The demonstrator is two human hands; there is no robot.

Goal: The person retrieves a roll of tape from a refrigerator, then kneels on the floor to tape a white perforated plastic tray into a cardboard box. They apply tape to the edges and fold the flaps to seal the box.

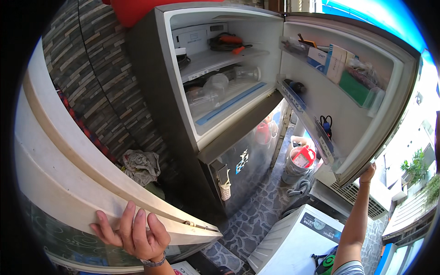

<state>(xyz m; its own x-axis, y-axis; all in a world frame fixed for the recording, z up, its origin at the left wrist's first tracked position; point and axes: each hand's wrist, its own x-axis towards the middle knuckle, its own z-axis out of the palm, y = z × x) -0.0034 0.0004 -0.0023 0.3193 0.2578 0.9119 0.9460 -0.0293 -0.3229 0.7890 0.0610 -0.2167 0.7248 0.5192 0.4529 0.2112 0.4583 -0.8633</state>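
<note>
A refrigerator [146, 87] stands with its upper door [366, 133] swung wide to the right. My right hand [368, 173] grips that door's lower outer corner, arm stretched out. On the left, my left hand [135, 233] is open, its fingers apart and slightly curled, in front of a pale panel's edge [178, 215]; whether it touches the panel I cannot tell. Inside the upper compartment, a cable with an orange part [231, 40] lies on the shelf, above clear plastic containers [215, 87]. Boxes [337, 62], a green item [354, 88] and black-handled scissors [326, 124] sit in the door racks.
The lower refrigerator door [256, 151] is shut, with a knotted cord [224, 189] hanging from its handle. A white appliance [293, 243] stands near my right arm. Behind it are a bucket [293, 169] and grey hose [300, 187]. Crumpled newspaper [141, 166] lies by the brick-patterned wall.
</note>
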